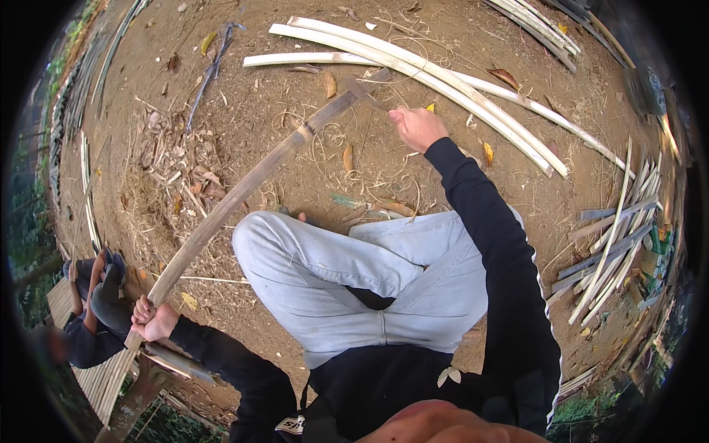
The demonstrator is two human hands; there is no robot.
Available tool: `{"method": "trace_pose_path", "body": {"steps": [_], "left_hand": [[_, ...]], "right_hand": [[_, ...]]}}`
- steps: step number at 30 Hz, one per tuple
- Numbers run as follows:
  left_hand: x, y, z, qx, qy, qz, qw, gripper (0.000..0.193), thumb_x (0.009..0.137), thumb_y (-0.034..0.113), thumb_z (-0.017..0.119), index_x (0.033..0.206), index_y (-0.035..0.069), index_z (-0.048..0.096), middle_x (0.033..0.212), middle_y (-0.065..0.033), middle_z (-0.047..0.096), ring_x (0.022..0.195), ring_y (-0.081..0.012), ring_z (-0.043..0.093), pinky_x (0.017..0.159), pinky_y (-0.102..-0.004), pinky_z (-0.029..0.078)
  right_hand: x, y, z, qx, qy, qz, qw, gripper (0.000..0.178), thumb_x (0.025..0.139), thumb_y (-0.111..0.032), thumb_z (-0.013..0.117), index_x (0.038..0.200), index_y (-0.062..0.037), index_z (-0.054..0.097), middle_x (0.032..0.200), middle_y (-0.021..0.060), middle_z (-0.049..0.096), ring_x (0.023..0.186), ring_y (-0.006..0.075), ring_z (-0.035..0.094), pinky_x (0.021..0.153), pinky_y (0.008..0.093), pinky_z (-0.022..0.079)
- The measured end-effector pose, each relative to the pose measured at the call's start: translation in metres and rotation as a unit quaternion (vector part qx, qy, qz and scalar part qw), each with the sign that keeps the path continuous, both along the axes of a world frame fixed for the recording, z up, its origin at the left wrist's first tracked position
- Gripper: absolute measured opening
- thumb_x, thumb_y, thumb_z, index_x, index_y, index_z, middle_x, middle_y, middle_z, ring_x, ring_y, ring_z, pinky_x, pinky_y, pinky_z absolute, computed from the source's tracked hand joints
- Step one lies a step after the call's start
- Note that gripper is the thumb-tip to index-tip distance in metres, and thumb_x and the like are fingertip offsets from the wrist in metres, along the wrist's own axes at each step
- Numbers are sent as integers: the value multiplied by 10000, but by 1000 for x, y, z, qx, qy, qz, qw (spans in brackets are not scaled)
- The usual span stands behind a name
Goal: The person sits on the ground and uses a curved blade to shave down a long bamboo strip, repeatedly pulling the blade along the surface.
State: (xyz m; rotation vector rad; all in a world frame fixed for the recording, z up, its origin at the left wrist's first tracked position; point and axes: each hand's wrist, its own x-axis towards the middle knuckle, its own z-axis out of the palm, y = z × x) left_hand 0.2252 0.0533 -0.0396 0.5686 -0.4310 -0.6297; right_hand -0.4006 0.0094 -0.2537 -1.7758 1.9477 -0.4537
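A long brown bamboo strip (235, 198) slants from the lower left up to the top middle, with a dark node ring partway along. Near its lower end my left hand (155, 319) is closed around it. My right hand (419, 128) is closed on the handle of a knife (362, 91); most of the handle is hidden in the fist. The knife's brownish blade lies across the strip close to its far end and looks to be touching it.
Pale split bamboo strips (443, 77) lie on the ground ahead. More strips (617, 244) are piled at right, and others (543, 29) at the far right. Dry leaves and shavings (199, 181) litter the dirt. Another person (100, 310) sits low at left beside a slatted bench (111, 384).
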Motion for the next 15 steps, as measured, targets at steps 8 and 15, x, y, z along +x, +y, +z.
{"method": "trace_pose_path", "body": {"steps": [8, 15], "left_hand": [[31, -23, -45, 54, 41, 21, 997, 463, 973, 448, 324, 671, 108, 415, 541, -6, 341, 466, -161, 351, 467, -316, 326], [51, -33, -49, 77, 26, 30, 996, 454, 970, 428, 320, 656, 110, 401, 524, -15, 335, 461, -167, 349, 470, -321, 328]], "right_hand": [[-7, 1, -2, 27, 31, 0, 999, 456, 968, -486, 311, 821, -98, 499, 691, 161, 593, 668, 386, 606, 580, 499, 476], [1, 20, 5, 4, 59, 16, 998, 486, 966, -498, 302, 835, -83, 517, 694, 163, 610, 678, 386, 611, 579, 494, 487]]}}
